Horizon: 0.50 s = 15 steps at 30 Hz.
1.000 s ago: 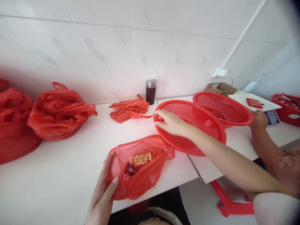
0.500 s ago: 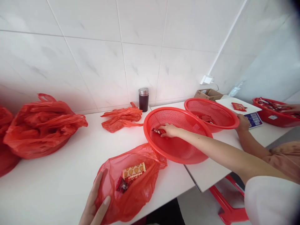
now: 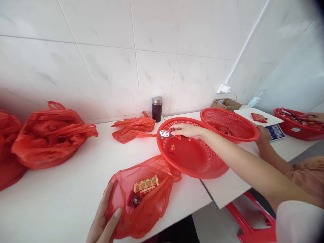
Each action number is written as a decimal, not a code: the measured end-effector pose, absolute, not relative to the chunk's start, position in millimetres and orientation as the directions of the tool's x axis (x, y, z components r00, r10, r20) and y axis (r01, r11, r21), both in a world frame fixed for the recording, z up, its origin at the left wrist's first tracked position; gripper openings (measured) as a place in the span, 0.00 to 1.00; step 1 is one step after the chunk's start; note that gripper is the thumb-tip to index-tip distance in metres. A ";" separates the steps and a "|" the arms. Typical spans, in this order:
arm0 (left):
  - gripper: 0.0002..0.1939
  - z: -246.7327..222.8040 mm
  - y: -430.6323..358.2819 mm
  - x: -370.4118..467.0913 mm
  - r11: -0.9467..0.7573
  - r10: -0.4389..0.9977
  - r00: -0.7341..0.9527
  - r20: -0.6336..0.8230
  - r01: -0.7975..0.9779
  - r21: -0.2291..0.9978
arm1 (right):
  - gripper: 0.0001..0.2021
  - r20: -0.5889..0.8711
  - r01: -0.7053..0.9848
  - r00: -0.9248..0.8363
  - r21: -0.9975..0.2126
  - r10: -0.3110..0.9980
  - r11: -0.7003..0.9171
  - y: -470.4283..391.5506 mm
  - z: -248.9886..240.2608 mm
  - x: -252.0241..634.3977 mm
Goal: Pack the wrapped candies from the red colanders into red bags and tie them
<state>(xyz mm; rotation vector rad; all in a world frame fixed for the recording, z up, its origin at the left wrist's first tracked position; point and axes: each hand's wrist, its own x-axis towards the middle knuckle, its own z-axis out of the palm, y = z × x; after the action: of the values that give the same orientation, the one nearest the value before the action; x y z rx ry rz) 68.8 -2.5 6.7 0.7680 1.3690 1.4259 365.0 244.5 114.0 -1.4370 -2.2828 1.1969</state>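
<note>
My left hand [image 3: 105,214] is closed on the near-left edge of a thin red plastic bag [image 3: 154,214], holding its mouth open on the white table. Inside the bag lie a packet with yellow round shapes [image 3: 146,184] and a small dark red packet [image 3: 133,199]. My right hand [image 3: 186,130] reaches over the near red basket [image 3: 199,172], fingers closed on a snack packet [image 3: 165,133], dark red with a white picture. More red wrapping shows under its fingers. A single small red packet [image 3: 172,148] lies in that basket below the hand.
A second red basket [image 3: 244,136] holds several packets. Crumpled red bags [image 3: 134,130] and a dark tumbler [image 3: 157,109] stand by the wall; full red bags [image 3: 54,141] sit left. A co-worker's hand [image 3: 263,134] is near a white scale [image 3: 249,111] at right. A gap separates two tabletops.
My right hand has risen from the basket's bottom with the packet, which now shows its white picture. The small red packet has come into sight below. My left hand keeps its hold.
</note>
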 end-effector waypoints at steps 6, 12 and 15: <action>0.34 2.6 -0.6 68.8 0.058 0.940 -0.324 -0.112 -0.173 0.983 | 0.11 -0.179 0.356 -0.690 -0.927 0.702 0.114 180.8 117.1 299.5; 0.32 -1.6 1.7 55.3 -0.021 0.944 -0.331 0.002 -0.055 0.998 | 0.11 -0.172 0.408 -0.698 -0.893 0.695 0.189 108.8 23.8 221.2; 0.32 -2.0 1.2 39.5 -0.041 0.926 -0.372 0.056 0.048 0.998 | 0.13 -0.082 0.570 -0.678 -0.686 0.731 0.452 102.3 8.3 216.3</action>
<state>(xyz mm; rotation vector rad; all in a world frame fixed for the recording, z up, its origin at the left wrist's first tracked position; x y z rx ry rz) 39.5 1.2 -2.0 1.0700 1.4946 1.5064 216.3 102.3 8.3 -1.1297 -2.4773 1.0411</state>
